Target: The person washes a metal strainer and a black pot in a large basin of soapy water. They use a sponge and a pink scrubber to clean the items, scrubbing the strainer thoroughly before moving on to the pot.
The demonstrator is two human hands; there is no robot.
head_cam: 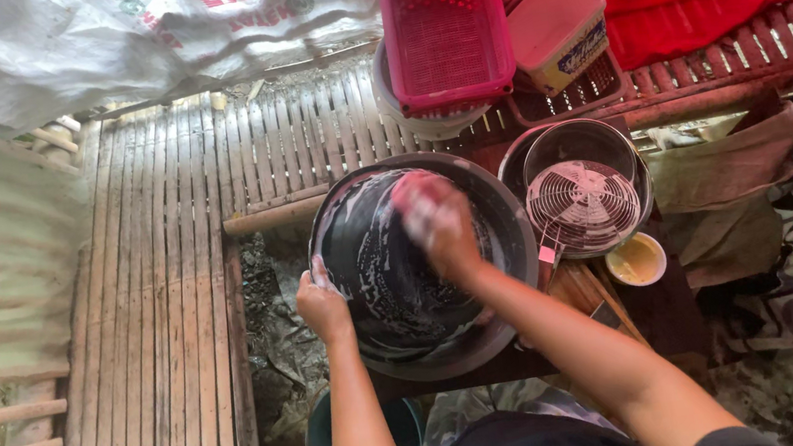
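We scrub a large dark pan [395, 294] tilted toward us over a slatted bamboo floor [175, 311]. Our left hand [322, 308] clamps the pan's near-left rim, fingers curled over the edge to steady it. Our right hand [437, 223], blurred and coated in suds, presses what looks like a sponge or cloth against the pan's upper inner face; its grip is closed around that pad, though the foam hides exactly what it is.

White lather streaks much of the pan's inside, thickest at the top and left, while the lower right still shows bare dark metal. We judge the soaping well along but not finished, and no rinsing has begun.

Just right of the pan sits a metal pot [581, 180] holding a round wire fan guard [582, 205], and near it a small bowl [636, 259] of yellowish liquid. Beyond the pan, a pink plastic basket [446, 30] rests on a white bucket [425, 124], with a pale lidded tub [557, 32] beside it. A teal bucket [318, 444] stands below our left arm.
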